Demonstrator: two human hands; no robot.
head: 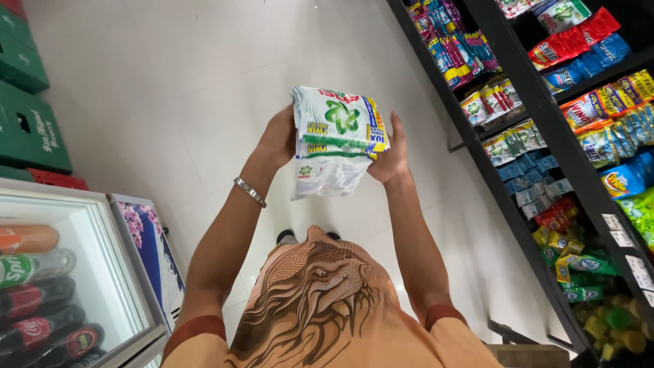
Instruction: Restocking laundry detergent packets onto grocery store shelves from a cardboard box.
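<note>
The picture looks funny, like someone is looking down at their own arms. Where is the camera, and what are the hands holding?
The camera sits on the person's head and looks down, so you see their own orange shirt and both arms from above. There is no machine here, just two bare hands. The left hand, with a silver bracelet on its wrist, and the right hand press from both sides on a stack of white and green sachet packs, held up in front of the chest. Below is a pale tiled floor. On the right stands a dark shelf rack full of colourful small packets. At the lower left is a glass-topped cooler with drink bottles lying in it, and green crates stand beyond it.
</note>
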